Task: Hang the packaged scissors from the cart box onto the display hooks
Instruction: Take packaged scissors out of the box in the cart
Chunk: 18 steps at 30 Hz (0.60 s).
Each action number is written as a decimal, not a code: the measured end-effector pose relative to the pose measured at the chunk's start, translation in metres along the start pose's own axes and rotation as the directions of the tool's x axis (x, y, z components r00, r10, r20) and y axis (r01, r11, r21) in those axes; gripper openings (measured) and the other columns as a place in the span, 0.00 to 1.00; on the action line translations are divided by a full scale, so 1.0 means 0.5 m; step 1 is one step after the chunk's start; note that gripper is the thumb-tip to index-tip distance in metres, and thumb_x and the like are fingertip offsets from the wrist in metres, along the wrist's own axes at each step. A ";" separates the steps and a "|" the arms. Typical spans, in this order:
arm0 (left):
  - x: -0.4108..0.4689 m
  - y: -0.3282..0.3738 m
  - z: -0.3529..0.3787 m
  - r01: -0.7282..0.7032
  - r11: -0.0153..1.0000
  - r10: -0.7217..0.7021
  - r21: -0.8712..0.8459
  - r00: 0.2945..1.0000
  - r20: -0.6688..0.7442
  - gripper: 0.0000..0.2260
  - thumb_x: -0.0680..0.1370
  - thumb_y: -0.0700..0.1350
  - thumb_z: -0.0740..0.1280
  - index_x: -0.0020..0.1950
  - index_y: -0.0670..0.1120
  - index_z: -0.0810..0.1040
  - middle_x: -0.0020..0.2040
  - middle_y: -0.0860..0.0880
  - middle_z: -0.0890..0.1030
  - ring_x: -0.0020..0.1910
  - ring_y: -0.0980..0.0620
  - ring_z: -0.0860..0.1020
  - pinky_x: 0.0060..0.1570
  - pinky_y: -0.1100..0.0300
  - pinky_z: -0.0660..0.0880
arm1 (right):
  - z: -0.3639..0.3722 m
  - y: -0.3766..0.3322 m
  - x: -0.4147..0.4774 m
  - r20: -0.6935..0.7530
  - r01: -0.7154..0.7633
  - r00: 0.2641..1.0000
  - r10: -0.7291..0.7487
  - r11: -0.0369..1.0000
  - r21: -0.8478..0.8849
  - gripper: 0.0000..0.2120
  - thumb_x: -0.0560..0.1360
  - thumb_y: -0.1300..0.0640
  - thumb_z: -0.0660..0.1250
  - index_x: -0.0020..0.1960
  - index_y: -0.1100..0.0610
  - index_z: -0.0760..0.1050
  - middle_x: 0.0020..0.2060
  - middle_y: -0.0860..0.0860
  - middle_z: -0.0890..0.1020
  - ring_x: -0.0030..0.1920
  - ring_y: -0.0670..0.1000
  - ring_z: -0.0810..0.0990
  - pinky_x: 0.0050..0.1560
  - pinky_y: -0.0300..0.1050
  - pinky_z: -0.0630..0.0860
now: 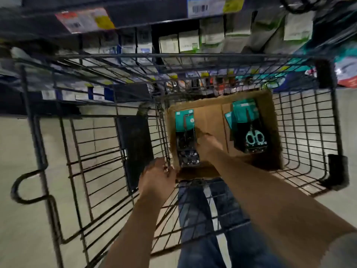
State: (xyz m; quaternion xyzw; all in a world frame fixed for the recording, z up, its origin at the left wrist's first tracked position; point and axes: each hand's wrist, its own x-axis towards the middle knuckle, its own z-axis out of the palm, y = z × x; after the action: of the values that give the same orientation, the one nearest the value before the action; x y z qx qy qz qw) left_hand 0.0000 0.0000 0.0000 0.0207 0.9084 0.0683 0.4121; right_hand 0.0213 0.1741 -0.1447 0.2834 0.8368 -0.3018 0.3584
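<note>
A brown cardboard box (212, 115) sits in the black wire cart (309, 122). Inside on the left lies a stack of packaged scissors (185, 120) with teal cards. A second stack (249, 128), with teal scissor handles showing, lies on the right. My right hand (207, 144) reaches down into the box and touches the right edge of the left stack; blur hides whether the fingers are closed on a pack. My left hand (157, 177) rests on the cart's wire edge at the box's near left corner, fingers curled around the wire.
Store shelves (173, 41) with boxed goods and price tags stand beyond the cart. Hanging packaged items (222, 78) show just past the cart's far rim. My legs in jeans (202, 219) are below the cart basket. Pale floor lies to the left.
</note>
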 end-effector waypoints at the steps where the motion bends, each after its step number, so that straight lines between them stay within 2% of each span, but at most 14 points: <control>1: 0.012 -0.007 0.007 -0.015 1.000 0.015 -0.003 1.000 -0.014 0.17 0.81 0.57 0.63 0.68 0.52 0.74 0.63 0.49 0.80 0.60 0.48 0.78 0.59 0.52 0.75 | 0.010 0.001 0.007 0.017 -0.034 0.999 0.034 0.999 -0.011 0.18 0.82 0.52 0.60 0.69 0.58 0.72 0.62 0.60 0.78 0.61 0.62 0.78 0.60 0.57 0.77; 6: 0.055 -0.020 0.047 -0.095 0.995 0.095 0.006 0.994 -0.044 0.15 0.81 0.54 0.65 0.66 0.51 0.76 0.61 0.50 0.80 0.58 0.51 0.77 0.54 0.58 0.72 | 0.071 0.013 0.058 0.068 -0.100 0.993 0.100 0.995 0.002 0.18 0.83 0.55 0.59 0.71 0.60 0.68 0.65 0.60 0.76 0.64 0.60 0.77 0.61 0.53 0.76; 9: 0.068 -0.023 0.056 -0.110 0.994 0.110 -0.008 0.994 -0.029 0.15 0.81 0.53 0.66 0.66 0.52 0.76 0.60 0.50 0.81 0.58 0.49 0.78 0.58 0.53 0.75 | 0.082 0.015 0.064 0.038 -0.072 0.997 0.072 0.997 0.020 0.19 0.83 0.58 0.59 0.73 0.58 0.68 0.65 0.59 0.77 0.64 0.59 0.77 0.61 0.52 0.76; 14: 0.075 -0.026 0.061 -0.149 0.989 0.148 -0.019 0.988 -0.044 0.14 0.80 0.52 0.65 0.64 0.50 0.77 0.56 0.50 0.82 0.56 0.47 0.80 0.57 0.49 0.77 | 0.095 0.021 0.068 -0.083 -0.052 0.994 0.072 0.975 0.217 0.25 0.79 0.45 0.65 0.74 0.50 0.67 0.68 0.55 0.73 0.67 0.60 0.72 0.66 0.58 0.74; 16: 0.076 -0.028 0.064 -0.151 0.988 0.149 -0.027 0.987 -0.054 0.15 0.80 0.53 0.65 0.65 0.50 0.76 0.57 0.50 0.82 0.57 0.48 0.80 0.58 0.48 0.77 | 0.094 0.012 0.079 -0.064 -0.102 0.987 0.145 0.890 0.444 0.23 0.77 0.45 0.68 0.70 0.47 0.70 0.65 0.53 0.75 0.62 0.56 0.77 0.61 0.57 0.79; 18: 0.079 -0.030 0.068 -0.155 0.987 0.153 -0.030 0.987 -0.055 0.17 0.80 0.53 0.65 0.67 0.50 0.76 0.59 0.50 0.82 0.59 0.47 0.80 0.59 0.48 0.76 | 0.078 -0.006 0.089 0.018 -0.182 0.975 0.223 0.744 0.643 0.16 0.76 0.47 0.71 0.61 0.46 0.72 0.57 0.51 0.80 0.53 0.52 0.82 0.54 0.54 0.83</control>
State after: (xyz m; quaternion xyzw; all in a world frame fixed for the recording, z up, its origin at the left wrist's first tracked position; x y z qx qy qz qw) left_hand -0.0003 -0.0077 -0.0537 0.0821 0.9132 0.1161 0.3818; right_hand 0.0101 0.1559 -0.2000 0.4866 0.6579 -0.5197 0.2456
